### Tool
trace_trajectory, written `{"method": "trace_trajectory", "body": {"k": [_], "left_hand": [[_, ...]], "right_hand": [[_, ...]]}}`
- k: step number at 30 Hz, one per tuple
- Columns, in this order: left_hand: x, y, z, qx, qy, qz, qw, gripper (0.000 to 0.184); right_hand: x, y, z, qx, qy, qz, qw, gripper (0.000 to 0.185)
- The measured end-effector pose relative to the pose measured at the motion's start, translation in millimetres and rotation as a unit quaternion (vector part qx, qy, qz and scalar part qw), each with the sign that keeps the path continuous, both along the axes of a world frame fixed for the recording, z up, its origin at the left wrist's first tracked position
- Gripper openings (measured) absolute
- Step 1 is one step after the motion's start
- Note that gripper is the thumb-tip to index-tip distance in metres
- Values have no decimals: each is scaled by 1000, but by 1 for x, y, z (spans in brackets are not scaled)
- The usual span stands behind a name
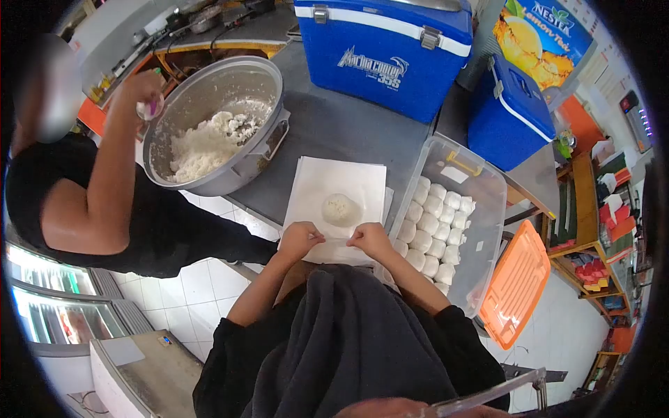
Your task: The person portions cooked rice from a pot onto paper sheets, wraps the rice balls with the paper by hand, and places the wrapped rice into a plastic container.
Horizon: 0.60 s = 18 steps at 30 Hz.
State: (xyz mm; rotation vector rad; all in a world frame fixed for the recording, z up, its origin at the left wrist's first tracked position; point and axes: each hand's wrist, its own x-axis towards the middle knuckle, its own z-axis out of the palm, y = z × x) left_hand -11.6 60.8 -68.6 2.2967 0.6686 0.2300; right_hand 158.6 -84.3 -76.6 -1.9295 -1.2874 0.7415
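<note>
A rounded mound of white rice (339, 209) sits near the middle of a stack of white paper sheets (334, 174). At the near left of the paper, my left hand (300, 240) is closed in a pinch on the top sheet's near edge. My right hand (369, 239) pinches the same edge on the right. Both hands lie just below the rice, apart from it. Several white wrapped bundles (432, 223) stand in rows in a clear plastic bin (491, 209) to my right.
A large metal pot (209, 182) of loose rice stands at the left. Beside it is a co-worker (90, 202), one raised hand holding a small clear cup. Blue coolers (383, 63) stand at the back. An orange lid (517, 285) leans right of the bin.
</note>
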Motion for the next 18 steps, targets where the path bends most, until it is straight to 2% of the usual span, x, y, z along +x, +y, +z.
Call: {"method": "trace_trajectory", "body": {"k": [3,5,9,11,12,14,15,16,17,18], "left_hand": [[0,2,-3,-19,-17,-10,1000,19],[0,0,5,-36,18,6,999,18],[-2,3,10,-22,-3,-2,1000,17],[-10,12,5,113,-76,-30,990,17],[-13,19,3,113,-76,-30,990,17],[-14,33,5,53,-70,-8,996,17],[-9,37,5,53,-70,-9,996,17],[-3,42,6,18,-82,37,996,19],[3,46,7,-18,-94,83,992,21],[9,54,-2,-17,-95,82,992,21]], "right_hand": [[4,2,0,-41,10,0,999,20],[4,2,-3,-80,10,5,997,20],[6,-1,-7,10,15,8,1000,21],[7,-4,-1,44,4,11,999,21],[7,-6,2,60,-9,3,998,18],[8,-4,5,76,-21,-6,997,15],[10,0,5,115,-8,-53,992,16],[13,5,6,153,6,-100,983,18],[18,11,7,153,5,-100,983,18],[25,18,6,136,16,-115,984,20]]}}
